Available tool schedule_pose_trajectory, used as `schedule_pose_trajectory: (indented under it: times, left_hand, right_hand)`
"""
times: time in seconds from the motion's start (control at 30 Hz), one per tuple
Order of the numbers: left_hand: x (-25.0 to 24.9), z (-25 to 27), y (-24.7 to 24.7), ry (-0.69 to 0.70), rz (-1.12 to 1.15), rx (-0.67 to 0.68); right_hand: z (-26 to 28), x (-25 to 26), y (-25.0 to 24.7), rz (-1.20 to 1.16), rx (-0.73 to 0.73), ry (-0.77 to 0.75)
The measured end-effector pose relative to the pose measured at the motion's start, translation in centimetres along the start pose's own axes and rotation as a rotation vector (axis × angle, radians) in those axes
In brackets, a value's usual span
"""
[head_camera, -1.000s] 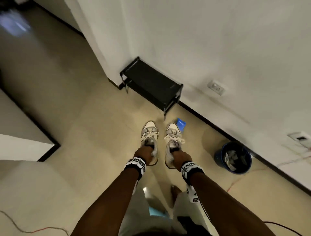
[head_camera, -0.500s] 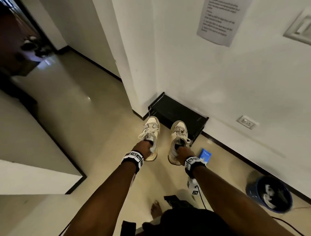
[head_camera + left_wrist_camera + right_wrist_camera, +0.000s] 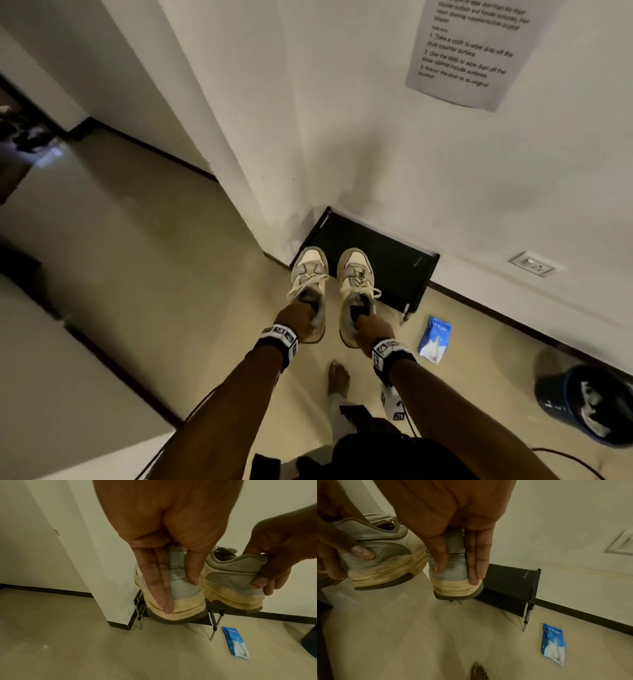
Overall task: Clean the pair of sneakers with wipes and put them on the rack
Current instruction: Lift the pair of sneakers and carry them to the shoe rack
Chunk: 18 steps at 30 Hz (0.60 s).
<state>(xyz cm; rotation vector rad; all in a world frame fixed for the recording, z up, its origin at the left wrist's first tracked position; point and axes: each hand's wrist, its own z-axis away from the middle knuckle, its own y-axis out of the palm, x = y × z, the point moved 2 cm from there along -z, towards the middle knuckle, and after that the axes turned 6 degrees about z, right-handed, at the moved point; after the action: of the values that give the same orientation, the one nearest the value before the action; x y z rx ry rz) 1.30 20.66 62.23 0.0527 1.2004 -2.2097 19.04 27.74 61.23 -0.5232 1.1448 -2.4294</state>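
Note:
Each hand holds one worn white and grey sneaker by its heel, side by side, toes toward the wall. My left hand (image 3: pixel 303 317) grips the left sneaker (image 3: pixel 310 274), thumb and fingers (image 3: pixel 159 582) down its heel (image 3: pixel 181 588). My right hand (image 3: pixel 368 322) grips the right sneaker (image 3: pixel 356 274) the same way, fingers (image 3: pixel 477 555) on its heel (image 3: pixel 453 568). Both are in the air, toes over the front left part of the low black rack (image 3: pixel 387 263). The rack top is bare. A blue pack of wipes (image 3: pixel 434 339) lies on the floor right of the rack.
The rack stands in a corner against the white wall. At the right by the wall is a dark blue bin (image 3: pixel 582 404) with used wipes inside. My bare foot (image 3: pixel 337 375) is on the tiled floor below the sneakers. A red cable (image 3: pixel 565 455) runs bottom right.
Both hands have carried the sneakers forward to the rack. A second ago they were well short of it over the floor; now the toes overlap its top.

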Motion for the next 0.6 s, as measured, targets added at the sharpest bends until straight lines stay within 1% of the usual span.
schedule_pose_trajectory:
  times: [0.1, 0.2, 0.33, 0.4, 0.47, 0.53, 0.6]
  left_hand:
    - [0.3, -4.2, -0.8, 0.033, -0.070, 0.046]
    - [0.4, -8.0, -0.5, 0.078, -0.151, 0.132]
    - [0.3, -13.6, -0.1, 0.168, -0.268, 0.240]
    - [0.5, -17.1, 0.1, 0.219, -0.333, 0.273]
    - [0.7, -20.7, 0.3, 0.275, -0.378, 0.279]
    - [0.8, -24.0, 0.3, 0.324, -0.412, 0.246]
    - [1.3, -27.5, 0.9, 0.343, -0.429, 0.230]
  right_hand:
    - [-2.8, 0.0, -0.9, 0.006, 0.044, 0.020]
    - [-5.0, 0.0, -0.3, 0.037, 0.123, 0.016]
    - [-8.3, -0.5, 1.0, 0.000, 0.210, 0.113]
    - [-10.8, -1.0, 1.8, -0.028, 0.242, 0.172]
    - [-13.6, -1.5, 1.9, -0.076, 0.239, 0.222]
    - [-16.7, -2.1, 1.7, -0.109, 0.207, 0.283]
    - [-20.3, -2.7, 2.0, -0.131, 0.174, 0.346]
